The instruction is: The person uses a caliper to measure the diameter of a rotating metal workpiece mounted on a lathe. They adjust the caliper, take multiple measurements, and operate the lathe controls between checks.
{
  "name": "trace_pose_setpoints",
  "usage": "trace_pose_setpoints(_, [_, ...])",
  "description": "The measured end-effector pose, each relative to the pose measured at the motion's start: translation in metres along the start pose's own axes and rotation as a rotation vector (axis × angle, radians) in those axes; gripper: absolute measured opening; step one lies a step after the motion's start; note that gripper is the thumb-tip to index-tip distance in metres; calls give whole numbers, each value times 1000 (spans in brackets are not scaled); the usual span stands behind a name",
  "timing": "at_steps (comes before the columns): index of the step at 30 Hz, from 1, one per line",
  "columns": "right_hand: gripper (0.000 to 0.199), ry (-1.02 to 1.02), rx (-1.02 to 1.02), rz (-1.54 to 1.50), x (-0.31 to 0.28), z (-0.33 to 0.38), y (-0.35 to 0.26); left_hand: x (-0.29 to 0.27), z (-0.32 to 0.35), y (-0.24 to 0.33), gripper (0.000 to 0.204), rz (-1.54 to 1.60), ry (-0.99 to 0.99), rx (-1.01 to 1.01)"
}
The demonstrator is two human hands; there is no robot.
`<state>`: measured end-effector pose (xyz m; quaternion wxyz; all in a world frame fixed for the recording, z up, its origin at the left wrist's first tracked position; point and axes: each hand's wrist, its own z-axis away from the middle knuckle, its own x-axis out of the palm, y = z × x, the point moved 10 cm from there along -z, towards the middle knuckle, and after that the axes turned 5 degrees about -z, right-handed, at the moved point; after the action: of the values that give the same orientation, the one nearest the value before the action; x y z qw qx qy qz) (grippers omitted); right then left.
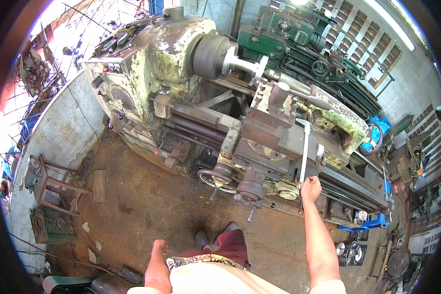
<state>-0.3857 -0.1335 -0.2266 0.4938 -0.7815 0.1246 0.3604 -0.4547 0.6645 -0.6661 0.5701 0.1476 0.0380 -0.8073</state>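
A big worn lathe with flaking pale green paint [174, 46] stands in front of me. My right hand [310, 189], arm stretched forward, is closed at the near end of a long pale metal caliper [305, 152]. The caliper lies across the lathe carriage [264, 130], its short jaw end away from me. Beside that hand a lever hangs down, ending in a red knob [300, 212]. A metal workpiece [242, 64] sits between the dark chuck [210, 56] and the tailstock. Low at my left side hangs my left hand [160, 246], loosely curled, fingers apart, with nothing visible in it.
Handwheels and crank handles [250, 196] jut toward me from the carriage. Behind stands a green lathe [274, 39]. A wooden stool frame [59, 183] and a green box [54, 224] are at the left. At the right are a blue metal stand [370, 223] and shelving.
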Motion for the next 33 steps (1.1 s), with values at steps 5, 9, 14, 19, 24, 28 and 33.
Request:
trace_pose_setpoints(5, [15,4,-15,-12,-3,2,-6,-1,-6,0,26,4,1,21])
trace_pose_setpoints(9, [14,7,-4,-25,-6,5,-11,-1,-11,-2,27,-37,-16,-6])
trace_pose_setpoints(14, [14,23,-25,-31,-8,6,-15,-1,-13,-3,28,-29,-9,-8])
trace_pose_setpoints(19, [14,24,-6,-2,-6,4,-10,-1,-9,0,26,-9,-14,4])
trace_pose_setpoints(24, [15,11,1,-1,-3,2,-5,-3,0,2,26,-9,10,4])
trace_pose_setpoints(28, [15,-1,29,-26,1,0,3,-4,6,2,28,-5,23,-11])
trace_pose_setpoints(33, [14,1,4,-28,3,-1,5,-3,10,4,28,-3,16,8])
